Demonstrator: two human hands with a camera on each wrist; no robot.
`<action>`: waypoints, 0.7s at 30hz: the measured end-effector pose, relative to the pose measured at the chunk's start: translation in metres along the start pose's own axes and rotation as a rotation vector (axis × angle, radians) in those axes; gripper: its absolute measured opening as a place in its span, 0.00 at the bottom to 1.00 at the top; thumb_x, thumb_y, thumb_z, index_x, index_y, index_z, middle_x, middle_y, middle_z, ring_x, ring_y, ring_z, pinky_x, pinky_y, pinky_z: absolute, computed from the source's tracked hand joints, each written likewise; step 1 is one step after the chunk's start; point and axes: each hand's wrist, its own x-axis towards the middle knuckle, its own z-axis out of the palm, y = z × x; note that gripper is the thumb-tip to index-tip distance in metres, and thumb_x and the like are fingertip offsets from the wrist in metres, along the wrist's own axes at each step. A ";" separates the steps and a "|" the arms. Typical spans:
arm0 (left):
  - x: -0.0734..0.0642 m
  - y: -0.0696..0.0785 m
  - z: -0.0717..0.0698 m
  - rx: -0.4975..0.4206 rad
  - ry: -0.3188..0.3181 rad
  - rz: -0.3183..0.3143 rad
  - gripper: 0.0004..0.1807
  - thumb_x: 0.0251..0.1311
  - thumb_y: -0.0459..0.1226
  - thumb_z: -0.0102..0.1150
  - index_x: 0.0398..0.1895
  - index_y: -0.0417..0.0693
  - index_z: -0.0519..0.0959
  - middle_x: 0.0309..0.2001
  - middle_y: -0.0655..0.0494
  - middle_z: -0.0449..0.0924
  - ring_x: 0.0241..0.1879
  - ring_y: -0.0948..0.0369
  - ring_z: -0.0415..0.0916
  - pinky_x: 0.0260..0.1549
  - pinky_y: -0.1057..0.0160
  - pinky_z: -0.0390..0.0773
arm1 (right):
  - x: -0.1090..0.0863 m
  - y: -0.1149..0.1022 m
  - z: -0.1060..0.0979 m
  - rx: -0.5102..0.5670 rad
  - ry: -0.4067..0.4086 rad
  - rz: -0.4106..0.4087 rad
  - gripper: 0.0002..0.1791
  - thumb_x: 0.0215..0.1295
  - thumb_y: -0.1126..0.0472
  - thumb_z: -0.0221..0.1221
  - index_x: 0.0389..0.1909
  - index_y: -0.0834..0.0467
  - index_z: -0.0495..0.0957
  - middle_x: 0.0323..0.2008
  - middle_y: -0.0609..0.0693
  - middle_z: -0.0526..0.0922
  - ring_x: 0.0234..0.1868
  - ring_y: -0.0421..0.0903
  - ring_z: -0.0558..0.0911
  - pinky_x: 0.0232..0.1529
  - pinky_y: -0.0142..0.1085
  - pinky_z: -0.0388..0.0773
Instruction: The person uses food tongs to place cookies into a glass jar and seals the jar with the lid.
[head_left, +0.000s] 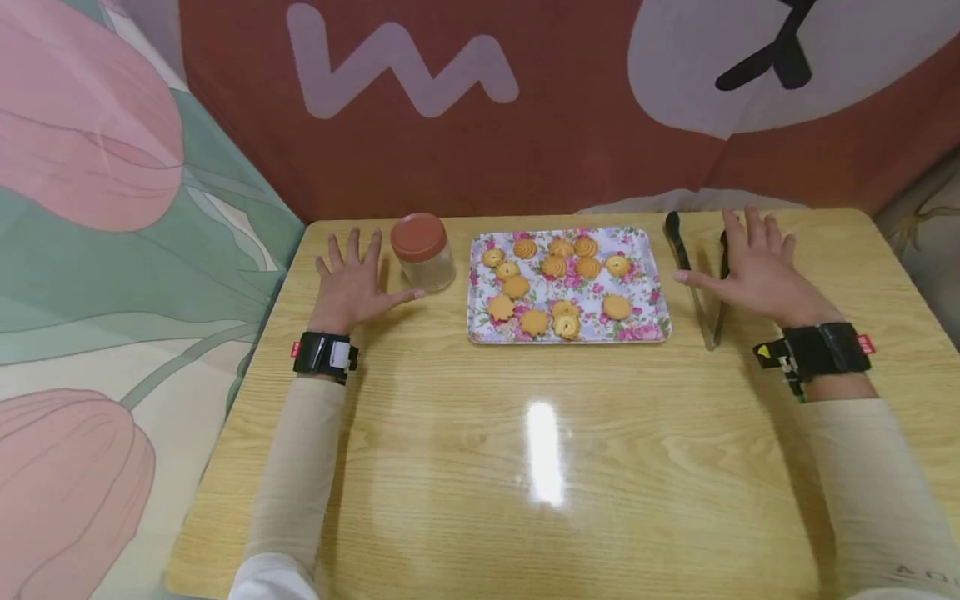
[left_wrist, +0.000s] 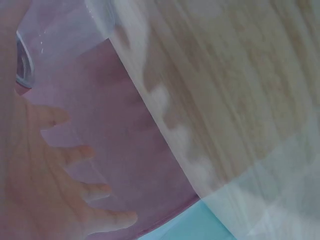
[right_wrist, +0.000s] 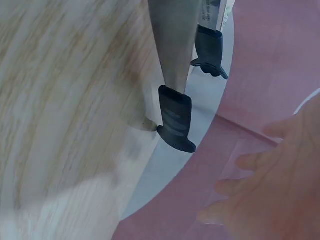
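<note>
My left hand (head_left: 349,287) is spread with straight fingers at the table's left, its thumb beside a clear jar (head_left: 431,271) with a red-brown lid (head_left: 418,237). In the left wrist view the left hand (left_wrist: 45,185) holds nothing, and part of the jar shows at the top. On the right, my right hand (head_left: 768,271) is spread above metal tongs (head_left: 699,304) with black tips, covering part of one arm. The right wrist view shows the tongs' black tip (right_wrist: 176,120) apart from the right hand (right_wrist: 275,185). Between the hands lies a flowered tray (head_left: 585,333) with several cookies (head_left: 617,307).
The wooden table (head_left: 465,450) has its far edge against a red-brown patterned cloth (head_left: 465,167). A flowered cloth (head_left: 225,275) hangs along the left side. A bright reflection lies on the tabletop.
</note>
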 end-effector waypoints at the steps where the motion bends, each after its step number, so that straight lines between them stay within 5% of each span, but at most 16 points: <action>1: 0.000 0.001 0.000 -0.001 -0.004 -0.001 0.71 0.29 0.84 0.35 0.74 0.52 0.37 0.72 0.34 0.35 0.64 0.33 0.19 0.53 0.20 0.41 | 0.000 0.000 0.000 -0.002 0.001 -0.001 0.60 0.59 0.35 0.55 0.70 0.60 0.22 0.68 0.68 0.18 0.62 0.69 0.19 0.51 0.76 0.18; 5: 0.000 0.005 0.004 -0.055 0.008 0.001 0.71 0.31 0.83 0.39 0.74 0.49 0.38 0.71 0.33 0.39 0.64 0.35 0.17 0.53 0.20 0.40 | -0.003 -0.001 -0.001 -0.006 0.010 -0.003 0.60 0.58 0.35 0.55 0.70 0.59 0.23 0.68 0.69 0.20 0.62 0.71 0.22 0.51 0.76 0.20; 14: 0.001 0.014 0.022 -0.446 0.105 0.039 0.71 0.31 0.74 0.59 0.74 0.47 0.39 0.69 0.35 0.45 0.68 0.43 0.33 0.59 0.34 0.57 | -0.006 -0.004 0.002 0.042 -0.032 -0.025 0.60 0.58 0.37 0.57 0.71 0.64 0.27 0.68 0.75 0.27 0.64 0.72 0.28 0.54 0.77 0.34; 21: 0.008 0.020 0.024 -0.659 0.181 0.055 0.70 0.29 0.67 0.69 0.74 0.54 0.39 0.70 0.45 0.51 0.67 0.55 0.45 0.63 0.43 0.55 | -0.005 -0.005 0.007 0.049 -0.026 -0.009 0.60 0.59 0.37 0.57 0.70 0.68 0.28 0.66 0.80 0.31 0.63 0.76 0.32 0.54 0.77 0.38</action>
